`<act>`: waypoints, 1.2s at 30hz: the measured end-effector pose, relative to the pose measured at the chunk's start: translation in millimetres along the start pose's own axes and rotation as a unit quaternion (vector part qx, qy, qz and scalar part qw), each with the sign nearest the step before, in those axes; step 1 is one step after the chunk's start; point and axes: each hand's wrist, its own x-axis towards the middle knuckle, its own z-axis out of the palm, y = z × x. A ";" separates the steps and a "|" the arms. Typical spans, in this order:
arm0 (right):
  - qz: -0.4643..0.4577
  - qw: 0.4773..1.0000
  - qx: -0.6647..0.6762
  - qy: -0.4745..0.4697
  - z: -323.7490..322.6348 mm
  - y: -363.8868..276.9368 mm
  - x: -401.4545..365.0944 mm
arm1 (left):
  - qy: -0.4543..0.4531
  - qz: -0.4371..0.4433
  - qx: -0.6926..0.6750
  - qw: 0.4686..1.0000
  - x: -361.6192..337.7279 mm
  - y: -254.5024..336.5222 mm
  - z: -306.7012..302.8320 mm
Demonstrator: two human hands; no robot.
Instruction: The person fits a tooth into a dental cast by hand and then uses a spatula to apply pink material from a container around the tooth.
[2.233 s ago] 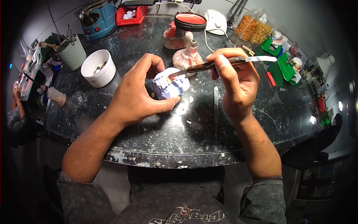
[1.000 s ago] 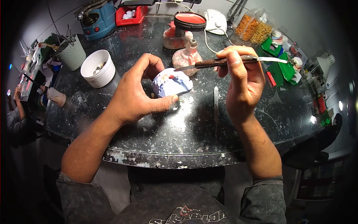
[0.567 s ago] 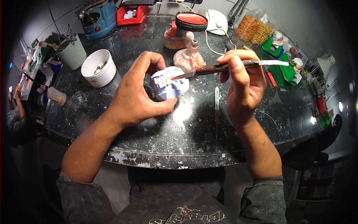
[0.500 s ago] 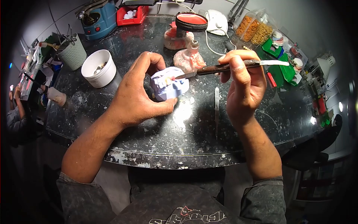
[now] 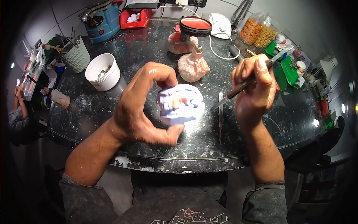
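My left hand (image 5: 140,108) curls round the left side of a white dental model (image 5: 182,103), brightly lit, with orange and red wax-like spots on it. The model is held above the dark bench, its toothed side facing up. In my right hand (image 5: 257,87) is a wax knife (image 5: 241,86) with a dark wooden handle, its pointed blade aimed down-left, apart from the model. A thin metal tool (image 5: 220,115) lies on the bench between my hands. Behind the model stands a wax-smeared glass burner (image 5: 192,66).
On the black bench (image 5: 179,156) stand a white tub (image 5: 102,72), a grey tool holder (image 5: 76,56), a blue machine (image 5: 100,22), a red bin (image 5: 135,18) and a round red wax dish (image 5: 195,26). Green trays (image 5: 289,71) sit right. Another person's hands (image 5: 19,91) show far left.
The knife blade has left the model, and my right hand has moved right with its blade tilted down. My left hand has lowered the model slightly and brought it nearer, its grip looser.
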 end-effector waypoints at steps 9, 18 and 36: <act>0.009 1.000 -0.009 0.015 9.1 2.8 -1.6 | -0.004 0.092 -0.010 0.996 6.1 20.7 -2.8; 0.026 0.999 0.012 -0.039 -7.0 13.2 -3.2 | 0.005 0.085 -0.032 0.996 5.1 22.2 -3.5; -0.026 0.984 0.167 -0.051 -7.2 4.3 8.0 | 0.006 0.084 -0.021 0.996 5.3 18.5 -3.5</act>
